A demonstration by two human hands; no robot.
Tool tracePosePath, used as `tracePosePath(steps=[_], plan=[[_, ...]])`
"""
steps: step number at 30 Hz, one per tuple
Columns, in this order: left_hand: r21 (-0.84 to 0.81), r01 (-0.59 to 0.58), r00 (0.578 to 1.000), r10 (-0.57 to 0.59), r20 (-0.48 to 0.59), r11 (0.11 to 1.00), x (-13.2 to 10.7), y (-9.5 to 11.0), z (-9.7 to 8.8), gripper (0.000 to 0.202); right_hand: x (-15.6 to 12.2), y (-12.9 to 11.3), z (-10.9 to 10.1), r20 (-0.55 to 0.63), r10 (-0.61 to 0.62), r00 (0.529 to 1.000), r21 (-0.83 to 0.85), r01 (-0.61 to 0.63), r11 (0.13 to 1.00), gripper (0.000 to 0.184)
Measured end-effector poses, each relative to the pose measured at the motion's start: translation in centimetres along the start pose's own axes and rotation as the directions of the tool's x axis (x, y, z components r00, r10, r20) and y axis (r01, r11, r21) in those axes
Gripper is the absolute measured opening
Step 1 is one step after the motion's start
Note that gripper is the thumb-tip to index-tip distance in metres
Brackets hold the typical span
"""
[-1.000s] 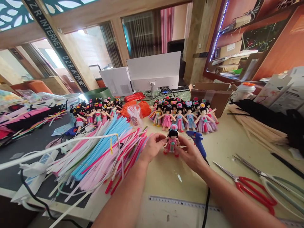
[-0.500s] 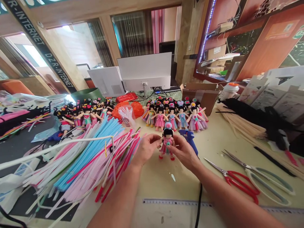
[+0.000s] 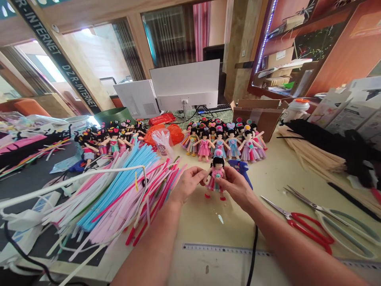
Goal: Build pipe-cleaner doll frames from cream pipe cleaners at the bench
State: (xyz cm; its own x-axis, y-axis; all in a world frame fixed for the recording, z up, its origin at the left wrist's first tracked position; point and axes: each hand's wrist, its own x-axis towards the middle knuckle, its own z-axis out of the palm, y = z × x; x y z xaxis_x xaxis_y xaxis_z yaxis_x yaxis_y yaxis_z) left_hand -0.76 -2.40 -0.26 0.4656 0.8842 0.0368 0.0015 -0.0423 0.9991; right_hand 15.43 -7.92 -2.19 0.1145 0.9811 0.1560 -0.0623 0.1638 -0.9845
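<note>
A small doll (image 3: 216, 174) with black hair, a pink hair ornament and a pink dress is held upright just above the table. My left hand (image 3: 187, 183) pinches its arm from the left. My right hand (image 3: 236, 186) grips its body from the right, fingers curled. Behind it stands a group of similar finished dolls (image 3: 226, 139) in pink and blue dresses. A second group of dolls (image 3: 110, 137) stands further left.
A big pile of pink, blue and white pipe cleaners (image 3: 119, 186) lies left of my hands. A blue glue gun (image 3: 244, 171) sits behind my right hand. Red scissors (image 3: 303, 226) and grey scissors (image 3: 336, 216) lie right. A ruler (image 3: 226, 250) lies near me. A cardboard box (image 3: 258, 115) and monitors (image 3: 186, 85) stand behind.
Both hands keep hold of the doll. My right hand's fingers have closed further over its body. The view has shifted slightly.
</note>
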Motion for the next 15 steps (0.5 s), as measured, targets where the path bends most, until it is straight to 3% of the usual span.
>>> tracePosePath(steps=[6, 15], plan=[[0.071, 0.057, 0.998, -0.057, 0.010, 0.996, -0.05, -0.12, 0.06, 0.025, 0.00, 0.13, -0.18, -0.013, -0.040, 0.999, -0.041, 0.040, 0.998, 0.035], [0.179, 0.006, 0.999, 0.003, -0.053, 0.984, -0.12, 0.04, 0.40, 0.021, -0.03, -0.19, -0.15, 0.031, -0.029, 0.999, 0.003, 0.029, 1.000, 0.038]])
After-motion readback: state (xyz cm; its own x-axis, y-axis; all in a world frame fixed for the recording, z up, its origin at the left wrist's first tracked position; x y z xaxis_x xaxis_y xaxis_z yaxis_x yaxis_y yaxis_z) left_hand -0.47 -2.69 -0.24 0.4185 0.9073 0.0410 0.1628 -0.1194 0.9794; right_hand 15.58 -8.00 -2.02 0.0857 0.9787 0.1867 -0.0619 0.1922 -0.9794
